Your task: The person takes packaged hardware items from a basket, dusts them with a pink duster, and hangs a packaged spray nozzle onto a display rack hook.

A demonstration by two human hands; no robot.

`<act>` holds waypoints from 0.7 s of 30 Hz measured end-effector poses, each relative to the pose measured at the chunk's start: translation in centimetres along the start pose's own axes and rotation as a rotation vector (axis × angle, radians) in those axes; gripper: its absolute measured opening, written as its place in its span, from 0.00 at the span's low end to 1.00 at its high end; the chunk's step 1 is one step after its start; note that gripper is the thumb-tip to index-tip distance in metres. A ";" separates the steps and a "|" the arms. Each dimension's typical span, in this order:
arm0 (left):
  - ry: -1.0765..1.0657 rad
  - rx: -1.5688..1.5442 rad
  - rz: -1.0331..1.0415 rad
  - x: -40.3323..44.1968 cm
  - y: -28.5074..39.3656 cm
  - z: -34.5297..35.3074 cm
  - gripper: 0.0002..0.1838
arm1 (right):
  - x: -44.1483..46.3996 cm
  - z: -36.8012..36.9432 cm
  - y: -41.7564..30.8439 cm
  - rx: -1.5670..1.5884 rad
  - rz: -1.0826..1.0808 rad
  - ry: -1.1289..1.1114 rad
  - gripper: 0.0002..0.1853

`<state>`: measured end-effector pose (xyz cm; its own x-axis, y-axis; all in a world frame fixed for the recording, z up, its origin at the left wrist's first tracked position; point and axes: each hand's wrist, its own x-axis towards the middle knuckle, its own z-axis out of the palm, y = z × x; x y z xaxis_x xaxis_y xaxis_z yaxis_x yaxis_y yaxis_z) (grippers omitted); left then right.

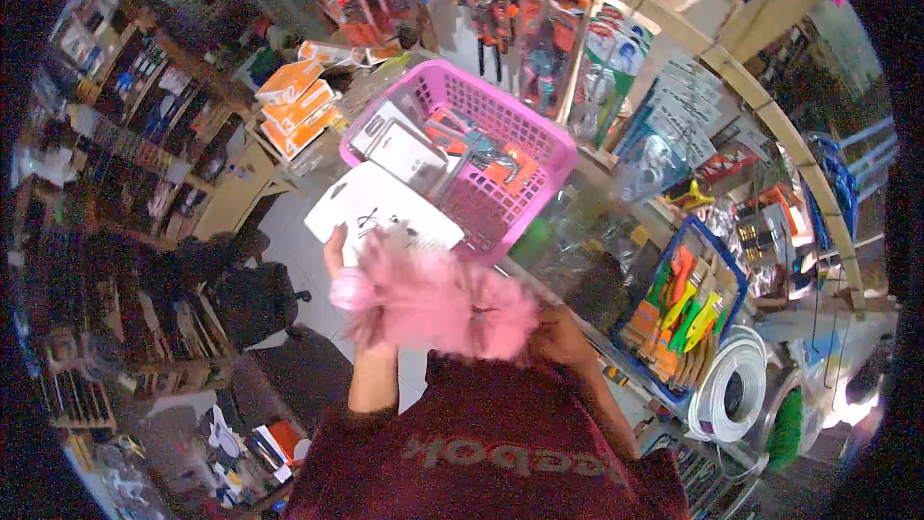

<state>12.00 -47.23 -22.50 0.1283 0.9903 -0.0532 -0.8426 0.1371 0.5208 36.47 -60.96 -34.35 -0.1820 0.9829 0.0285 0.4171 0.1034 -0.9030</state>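
A flat white package (380, 210) with dark printing is tilted at the near left rim of a pink plastic basket (551, 135). My left hand (336, 252) grips its near edge, with the thumb or a finger showing and the rest covered. A fluffy pink cloth (438, 303), smeared by motion, lies over the near part of the package and over my left hand. At the right end of the cloth is my right hand (560, 335), closed on it, its fingers mostly hidden. Inside the basket are white-carded packs (409, 152) and orange-carded tools (500, 169).
Orange boxes (296, 108) stand left of the basket. To the right are a blue-rimmed tray (630, 303) of brushes with coloured handles and a coil of white tubing (712, 395). Packaged tools (553, 43) hang behind. A black chair (255, 299) stands at left.
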 end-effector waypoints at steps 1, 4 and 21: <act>-0.002 0.020 0.020 -0.2 0.0 -0.1 0.28 | 0.0 0.3 0.2 -0.040 0.001 0.009 0.16; -0.001 0.062 0.041 -0.7 -0.3 -0.3 0.29 | -0.4 0.8 0.2 -0.116 0.120 -0.093 0.12; 0.004 0.133 0.044 -1.5 -2.2 -0.6 0.31 | 2.1 -3.9 -6.0 0.079 -0.173 -0.170 0.09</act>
<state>13.29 -49.04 -24.09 0.0905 0.9954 -0.0307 -0.7703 0.0895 0.6314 37.05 -58.89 -27.16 -0.3940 0.9114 0.1188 0.2974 0.2488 -0.9218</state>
